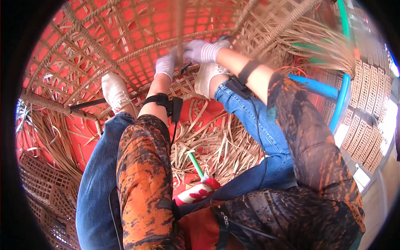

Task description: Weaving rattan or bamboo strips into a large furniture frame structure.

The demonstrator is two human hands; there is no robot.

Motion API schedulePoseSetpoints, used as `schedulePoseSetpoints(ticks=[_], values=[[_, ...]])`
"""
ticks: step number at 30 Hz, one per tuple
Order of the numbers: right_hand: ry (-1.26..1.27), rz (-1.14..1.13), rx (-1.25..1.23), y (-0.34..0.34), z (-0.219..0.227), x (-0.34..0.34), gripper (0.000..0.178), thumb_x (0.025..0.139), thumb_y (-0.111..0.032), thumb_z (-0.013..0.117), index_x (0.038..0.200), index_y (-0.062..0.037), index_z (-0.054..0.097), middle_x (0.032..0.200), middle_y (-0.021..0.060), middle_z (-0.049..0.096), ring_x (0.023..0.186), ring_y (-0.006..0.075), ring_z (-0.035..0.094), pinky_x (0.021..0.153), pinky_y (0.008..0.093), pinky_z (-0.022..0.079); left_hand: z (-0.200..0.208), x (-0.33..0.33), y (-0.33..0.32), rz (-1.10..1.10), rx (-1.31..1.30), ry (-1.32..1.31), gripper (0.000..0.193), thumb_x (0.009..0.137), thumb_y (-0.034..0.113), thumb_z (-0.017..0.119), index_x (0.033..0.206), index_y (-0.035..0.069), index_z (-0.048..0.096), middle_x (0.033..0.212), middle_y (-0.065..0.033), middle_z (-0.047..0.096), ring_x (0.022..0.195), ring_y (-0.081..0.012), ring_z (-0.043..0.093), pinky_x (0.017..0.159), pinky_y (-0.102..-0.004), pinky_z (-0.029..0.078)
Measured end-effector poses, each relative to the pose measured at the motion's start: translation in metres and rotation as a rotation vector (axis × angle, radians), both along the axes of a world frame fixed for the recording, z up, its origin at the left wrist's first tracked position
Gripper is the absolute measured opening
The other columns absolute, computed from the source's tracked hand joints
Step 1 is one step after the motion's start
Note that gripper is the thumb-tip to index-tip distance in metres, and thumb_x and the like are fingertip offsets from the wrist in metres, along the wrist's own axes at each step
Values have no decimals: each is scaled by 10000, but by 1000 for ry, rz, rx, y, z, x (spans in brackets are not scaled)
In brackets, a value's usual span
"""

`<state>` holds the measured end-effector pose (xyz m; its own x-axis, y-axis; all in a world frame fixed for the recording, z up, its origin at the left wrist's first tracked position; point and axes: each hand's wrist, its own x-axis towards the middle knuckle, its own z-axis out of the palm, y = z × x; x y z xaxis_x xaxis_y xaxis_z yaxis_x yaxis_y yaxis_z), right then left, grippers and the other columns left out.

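Note:
Both my hands wear pale purple-grey gloves with white striped cuffs and meet beside a blurred upright post of a large wicker frame (183, 41). My left hand (165, 64) reaches to the left side of the post; its fingertips are smeared and partly hidden. From the right, my right hand (203, 51) comes in with bent fingers close together at the post; what is between them cannot be made out. A small dark object (186, 67) sits just below the hands. Woven open lattice (96, 46) of tan strips spreads behind them, bound at its rims with wrapped cane.
My beige shoes (115, 89) rest against the frame's lower edge. Cut strips (225, 141) litter the red floor sheet (79, 139) between my legs, with a green-handled tool (196, 163) among them. Long strip bundles (316, 41), blue tubing (316, 86) and woven panels (366, 91) stand right.

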<state>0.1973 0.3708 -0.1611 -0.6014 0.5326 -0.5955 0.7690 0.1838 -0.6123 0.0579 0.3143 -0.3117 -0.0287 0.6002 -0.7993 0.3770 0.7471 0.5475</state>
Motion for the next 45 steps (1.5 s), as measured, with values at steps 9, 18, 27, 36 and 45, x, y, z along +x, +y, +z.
schedulePoseSetpoints(ticks=[9, 18, 27, 36, 45], values=[[-472, 773, 230, -79, 88, -4, 233, 793, -201, 581, 948, -64, 688, 891, 181, 678, 843, 271, 683, 719, 421, 539, 105, 12, -45, 208, 374, -145, 556, 759, 522, 611, 1138, 116, 633, 1052, -141, 668, 962, -261, 638, 828, -374, 468], [362, 722, -325, -104, 92, -3, 337, 862, -354, 491, 857, -88, 698, 870, 131, 684, 792, 327, 643, 708, 455, 497, 61, -9, -44, 279, 493, -44, 249, 865, 141, 620, 1088, 42, 675, 946, -55, 697, 833, -115, 608, 774, -253, 472], [55, -111, -211, 5, -18, 11, 392, 854, -220, 526, 1239, -158, 574, 872, 58, 679, 738, 156, 617, 704, 306, 513, 41, 15, -39, 609, 337, -372, 299, 868, 144, 616, 1125, -7, 641, 997, -91, 681, 891, -159, 612, 823, -312, 473], [-173, 278, 81, 0, -44, -35, 357, 828, -275, 572, 1174, -199, 610, 1037, 136, 663, 977, 307, 624, 848, 396, 483, -3, -12, -51, 769, 263, -339, 233, 924, 82, 557, 1139, 13, 614, 973, -53, 659, 806, -123, 622, 648, -254, 492], [-218, 294, 124, 6, -24, -20, 308, 844, -289, 576, 1123, -174, 639, 1016, 131, 668, 927, 294, 642, 791, 401, 506, 16, 7, -34, 813, 240, -356, 243, 895, 96, 618, 1113, -7, 640, 934, -70, 671, 691, -125, 614, 578, -257, 493]])
